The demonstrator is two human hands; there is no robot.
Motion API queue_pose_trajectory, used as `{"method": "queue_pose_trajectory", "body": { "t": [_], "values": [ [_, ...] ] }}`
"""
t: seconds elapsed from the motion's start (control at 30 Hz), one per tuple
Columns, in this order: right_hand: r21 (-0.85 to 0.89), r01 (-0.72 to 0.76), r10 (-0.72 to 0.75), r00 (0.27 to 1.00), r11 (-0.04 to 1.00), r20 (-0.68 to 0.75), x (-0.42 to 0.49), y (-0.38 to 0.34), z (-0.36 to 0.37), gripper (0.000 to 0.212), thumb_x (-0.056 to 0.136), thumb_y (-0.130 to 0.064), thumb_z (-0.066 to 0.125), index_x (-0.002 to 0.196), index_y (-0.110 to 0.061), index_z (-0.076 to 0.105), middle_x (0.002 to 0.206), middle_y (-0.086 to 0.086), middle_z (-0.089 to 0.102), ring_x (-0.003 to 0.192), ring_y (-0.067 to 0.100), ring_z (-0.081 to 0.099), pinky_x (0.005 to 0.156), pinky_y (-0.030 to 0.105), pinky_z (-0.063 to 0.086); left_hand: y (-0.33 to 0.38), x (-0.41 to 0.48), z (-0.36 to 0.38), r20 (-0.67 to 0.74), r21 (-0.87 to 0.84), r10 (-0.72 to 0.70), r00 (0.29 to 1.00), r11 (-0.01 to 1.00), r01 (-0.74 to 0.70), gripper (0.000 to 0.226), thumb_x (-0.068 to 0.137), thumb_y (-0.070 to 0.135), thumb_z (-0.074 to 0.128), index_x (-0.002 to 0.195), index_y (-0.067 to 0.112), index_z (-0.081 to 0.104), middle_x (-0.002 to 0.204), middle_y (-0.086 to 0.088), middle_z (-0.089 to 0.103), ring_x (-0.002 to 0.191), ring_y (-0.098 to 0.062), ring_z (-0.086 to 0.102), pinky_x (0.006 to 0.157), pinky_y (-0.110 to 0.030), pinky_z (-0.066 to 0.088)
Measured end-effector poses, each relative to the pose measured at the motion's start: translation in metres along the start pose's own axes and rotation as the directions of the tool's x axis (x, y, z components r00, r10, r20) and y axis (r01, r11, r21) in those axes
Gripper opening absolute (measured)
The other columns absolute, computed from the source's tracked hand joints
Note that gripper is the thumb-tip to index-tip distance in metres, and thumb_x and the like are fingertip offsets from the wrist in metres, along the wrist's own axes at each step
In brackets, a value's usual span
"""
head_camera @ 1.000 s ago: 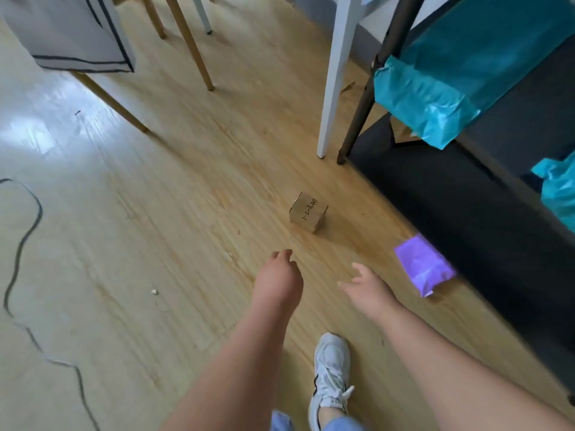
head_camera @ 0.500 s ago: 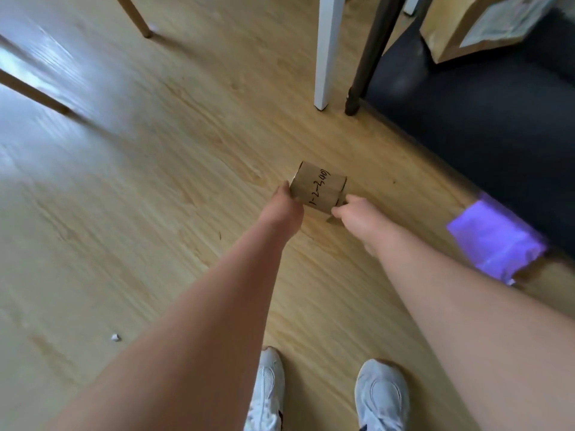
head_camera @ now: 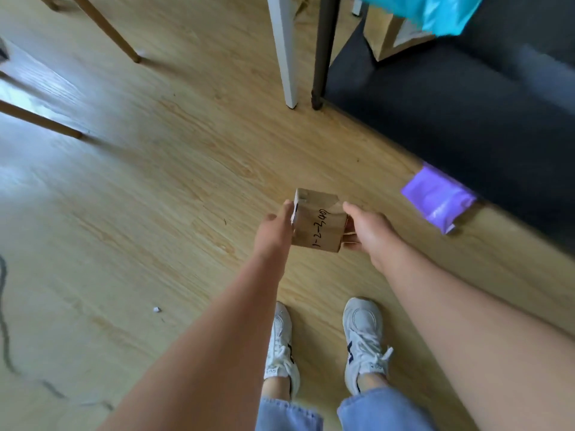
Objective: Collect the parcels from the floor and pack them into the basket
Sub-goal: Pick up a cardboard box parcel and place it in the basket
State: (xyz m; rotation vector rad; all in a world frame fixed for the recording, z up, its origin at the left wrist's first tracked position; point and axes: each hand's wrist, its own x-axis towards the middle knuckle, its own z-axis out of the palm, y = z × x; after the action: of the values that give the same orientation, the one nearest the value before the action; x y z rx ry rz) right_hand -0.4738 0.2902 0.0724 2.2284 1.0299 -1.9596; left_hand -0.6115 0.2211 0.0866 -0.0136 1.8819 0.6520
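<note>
Holding a small cardboard box [head_camera: 317, 225] between both palms, the person stands over a pale wooden floor [head_camera: 155, 197]. The box seems to be clear of the boards, out in front of the toes of two white sneakers [head_camera: 364, 337]. The left hand [head_camera: 275, 231] presses against the box's left side with its thumb by the upper corner; its fingers are hidden behind the hand, so I cannot tell whether they are spread or together. The right hand [head_camera: 370, 231] grips the opposite side, thumb laid along the upper right edge and fingers [head_camera: 351, 237] curled close together against the box's right face and lower corner. Black handwriting runs across the top face (digits and dashes, beginning "1-2-2", the rest hard to read).

A purple parcel [head_camera: 437, 199] lies flat on the floor to the right of the box and well apart from it, its far end touching or overlapping the edge of a black low platform [head_camera: 435, 104]. At the back of that platform a brown paper package [head_camera: 389, 35] leans, and a teal plastic bag [head_camera: 435, 10] hangs partly over it at the top of the view. A white furniture leg [head_camera: 284, 51] and a dark metal leg [head_camera: 322, 51] stand side by side at the platform's near corner. Slanted wooden legs [head_camera: 105, 29] cross the upper left. A dark cable [head_camera: 6, 353] snakes along the left edge, and a small white scrap [head_camera: 156, 309] lies on the boards near the left forearm.
</note>
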Motion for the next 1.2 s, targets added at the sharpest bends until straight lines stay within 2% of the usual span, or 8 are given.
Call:
{"method": "queue_pose_trajectory", "body": {
  "t": [0.2, 0.37, 0.6, 0.77, 0.87, 0.97, 1.07, 1.2],
  "values": [
    [-0.008, 0.021, -0.021, 0.999, 1.000, -0.049, -0.099, 0.007, -0.058, 0.020, 0.077, -0.019, 0.054, 0.091, -0.008, 0.063, 0.081, 0.005, 0.061, 0.074, 0.021, 0.057, 0.081, 0.042, 0.053, 0.013, -0.105, 0.007, 0.058, 0.169, 0.049, 0.997, 0.984, -0.059, 0.034, 0.087, 0.048, 0.065, 0.095, 0.015, 0.068, 0.082, -0.005, 0.066, 0.071, -0.015, 0.058, 0.065, -0.025, 0.044],
    [0.107, 0.010, 0.002, 0.994, 0.994, -0.112, -0.150, 0.021, -0.099, 0.020, 0.071, -0.011, 0.056, 0.089, -0.003, 0.059, 0.078, 0.007, 0.059, 0.073, 0.021, 0.053, 0.082, 0.044, 0.051, 0.023, -0.158, 0.029, 0.098, 0.340, 0.173, 0.980, 0.920, -0.196, 0.037, 0.081, 0.030, 0.075, 0.113, 0.016, 0.063, 0.110, 0.000, 0.069, 0.099, -0.019, 0.066, 0.084, -0.032, 0.053],
    [0.374, 0.017, 0.077, 0.969, 0.927, -0.234, -0.198, 0.065, -0.159, 0.006, 0.087, -0.020, 0.066, 0.091, -0.020, 0.061, 0.104, 0.011, 0.069, 0.101, 0.032, 0.066, 0.091, 0.048, 0.053, 0.035, -0.214, 0.076, 0.323, 0.376, 0.239, 0.916, 0.856, -0.356, 0.013, 0.087, 0.022, 0.067, 0.099, 0.021, 0.073, 0.082, 0.005, 0.069, 0.077, -0.015, 0.062, 0.070, -0.027, 0.049],
    [0.619, 0.006, 0.148, 0.969, 0.786, -0.197, -0.245, 0.106, -0.214, 0.017, 0.098, -0.008, 0.052, 0.112, -0.004, 0.060, 0.107, 0.018, 0.062, 0.095, 0.029, 0.062, 0.082, 0.038, 0.051, 0.031, -0.260, 0.123, 0.512, 0.598, 0.285, 0.810, 0.559, -0.574, 0.042, 0.084, 0.003, 0.062, 0.119, 0.026, 0.064, 0.106, 0.006, 0.063, 0.079, -0.013, 0.057, 0.056, -0.021, 0.040],
    [0.717, -0.015, 0.241, 0.946, 0.697, -0.215, -0.269, 0.142, -0.247, 0.022, 0.100, -0.011, 0.050, 0.119, -0.004, 0.059, 0.111, 0.018, 0.063, 0.104, 0.030, 0.060, 0.090, 0.040, 0.049, 0.020, -0.293, 0.152, 0.611, 0.675, 0.330, 0.719, 0.256, -0.691, 0.064, 0.083, -0.002, 0.052, 0.138, 0.031, 0.047, 0.128, 0.003, 0.049, 0.098, -0.021, 0.059, 0.070, -0.029, 0.050],
    [0.751, -0.021, 0.276, 0.936, 0.660, -0.217, -0.291, 0.177, -0.274, 0.025, 0.099, -0.008, 0.050, 0.121, 0.000, 0.059, 0.115, 0.022, 0.064, 0.107, 0.031, 0.062, 0.093, 0.040, 0.049, 0.007, -0.319, 0.182, 0.649, 0.655, 0.318, 0.691, 0.228, -0.720, 0.052, 0.092, 0.011, 0.053, 0.140, 0.027, 0.044, 0.134, -0.001, 0.051, 0.109, -0.025, 0.059, 0.084, -0.034, 0.051],
    [0.744, -0.010, 0.249, 0.945, 0.668, -0.212, -0.308, 0.208, -0.296, 0.026, 0.096, 0.003, 0.049, 0.120, 0.001, 0.058, 0.113, 0.021, 0.064, 0.099, 0.028, 0.061, 0.086, 0.035, 0.049, -0.010, -0.343, 0.213, 0.671, 0.622, 0.302, 0.677, 0.266, -0.736, 0.057, 0.092, 0.016, 0.058, 0.144, 0.029, 0.039, 0.137, 0.000, 0.049, 0.108, -0.024, 0.059, 0.076, -0.030, 0.049],
    [0.820, -0.017, 0.295, 0.937, 0.573, -0.186, -0.322, 0.258, -0.322, 0.032, 0.097, 0.002, 0.046, 0.126, 0.000, 0.058, 0.110, 0.019, 0.066, 0.098, 0.029, 0.062, 0.081, 0.037, 0.048, -0.048, -0.389, 0.253, 0.775, 0.568, 0.296, 0.558, 0.059, -0.821, 0.086, 0.083, -0.004, 0.053, 0.149, 0.043, 0.023, 0.145, 0.005, 0.032, 0.113, -0.022, 0.052, 0.077, -0.040, 0.055]
  ]
}}
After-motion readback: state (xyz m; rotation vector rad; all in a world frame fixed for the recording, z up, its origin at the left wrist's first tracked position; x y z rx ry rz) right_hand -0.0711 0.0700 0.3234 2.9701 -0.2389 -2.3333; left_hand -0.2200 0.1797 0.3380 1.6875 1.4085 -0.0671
